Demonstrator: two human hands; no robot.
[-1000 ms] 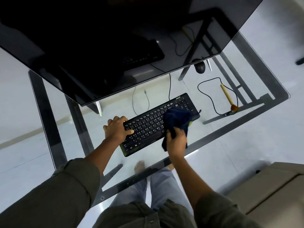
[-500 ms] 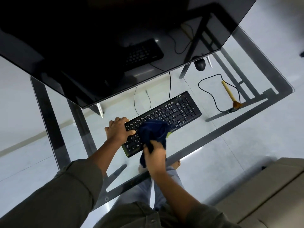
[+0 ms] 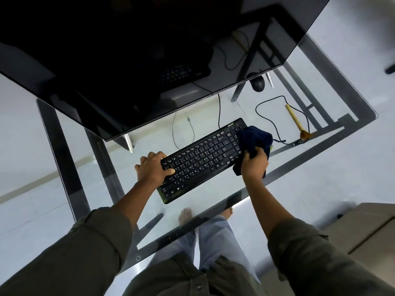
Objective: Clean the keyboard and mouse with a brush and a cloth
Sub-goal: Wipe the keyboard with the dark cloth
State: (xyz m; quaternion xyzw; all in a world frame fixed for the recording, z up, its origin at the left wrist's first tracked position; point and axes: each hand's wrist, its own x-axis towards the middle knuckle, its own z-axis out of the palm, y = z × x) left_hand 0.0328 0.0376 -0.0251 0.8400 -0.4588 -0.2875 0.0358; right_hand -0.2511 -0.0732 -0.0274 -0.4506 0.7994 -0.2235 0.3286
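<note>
A black keyboard (image 3: pixel 203 159) lies at an angle on the glass desk (image 3: pixel 333 133). My left hand (image 3: pixel 152 168) grips its left end, thumb on the keys. My right hand (image 3: pixel 254 164) is shut on a dark blue cloth (image 3: pixel 254 137) that covers the keyboard's right end. The black mouse (image 3: pixel 258 83) sits far back beside the monitor, its cable looping across the glass. A brush (image 3: pixel 297 122) with a pale wooden handle lies to the right of the keyboard.
A large dark monitor (image 3: pixel 149 50) hangs over the back of the desk and hides much of it. The desk's dark metal frame (image 3: pixel 64 159) shows through the glass. A beige cabinet (image 3: pixel 363 229) stands at the lower right.
My right hand swept the cloth from the keyboard's right end to its middle, then back to the right end. My left hand kept holding the left end.
</note>
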